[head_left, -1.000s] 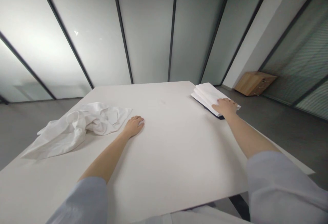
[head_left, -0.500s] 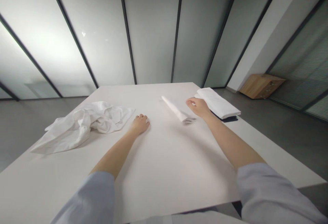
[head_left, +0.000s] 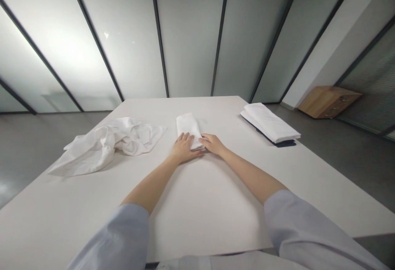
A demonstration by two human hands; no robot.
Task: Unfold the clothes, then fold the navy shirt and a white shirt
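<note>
On my feed the white tabletop (head_left: 210, 220) carries three white cloths. The narrow folded cloth (head_left: 187, 128) lies between my hands, my left hand (head_left: 184, 148) spread flat against its near edge, my right hand (head_left: 212, 144) open, fingertips touching it. A crumpled cloth (head_left: 105, 146) sits left of them, a folded stack (head_left: 269, 122) right.

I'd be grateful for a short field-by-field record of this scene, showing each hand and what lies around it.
left hand: resting against the folded white cloth strip
right hand: fingertips at that strip's near end
beside hands: crumpled white fabric
farther right: folded white cloth stack on a dark flat item
surface: white rectangular table
</note>
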